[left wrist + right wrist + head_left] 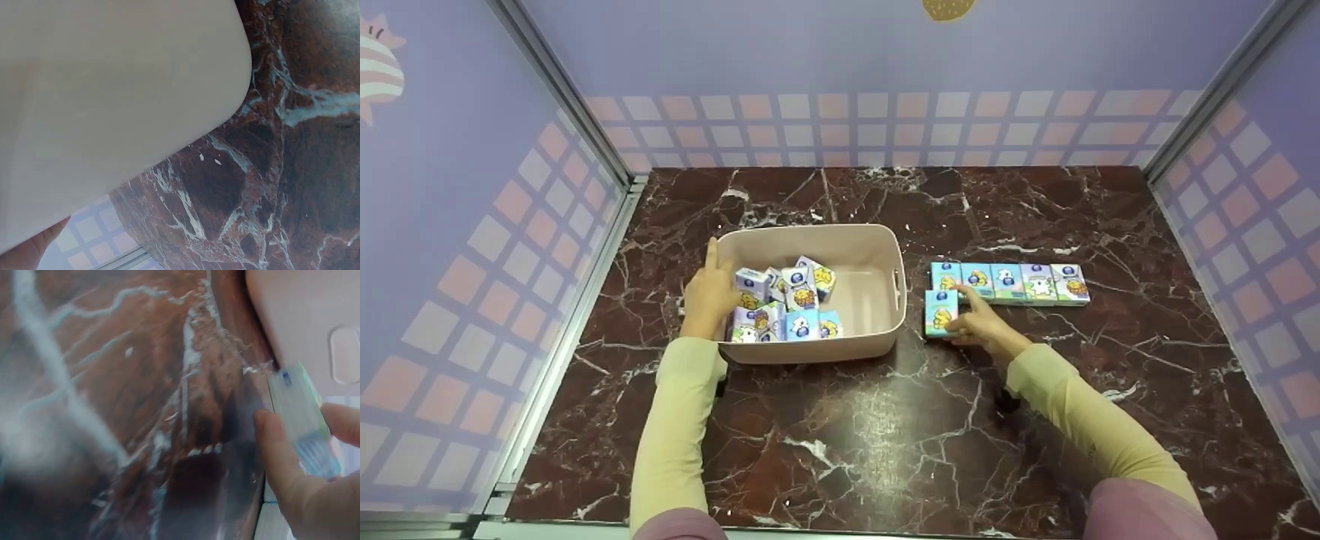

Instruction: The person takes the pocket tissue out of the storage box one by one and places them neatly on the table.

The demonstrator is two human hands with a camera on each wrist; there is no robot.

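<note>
A beige plastic storage bin (859, 349) holds several small tissue packs (802, 324) with cartoon prints, heaped mostly in its left half. My left hand (711, 300) grips the bin's left rim; in the left wrist view the bin's outer wall (124, 95) fills much of the picture, with part of the hand at the lower left. To the right of the bin, my right hand (984, 327) pinches a blue-green tissue pack (940, 313) between thumb and fingers. That held pack is just in front of the left end of a row of tissue packs (1039, 285).
The dark red marble-patterned tabletop (877, 442) carries everything. Lilac panels with a checked band (840, 120) stand at the back and both sides, joined by metal corner rails. The bin's right wall has a handle slot (897, 289) facing the row.
</note>
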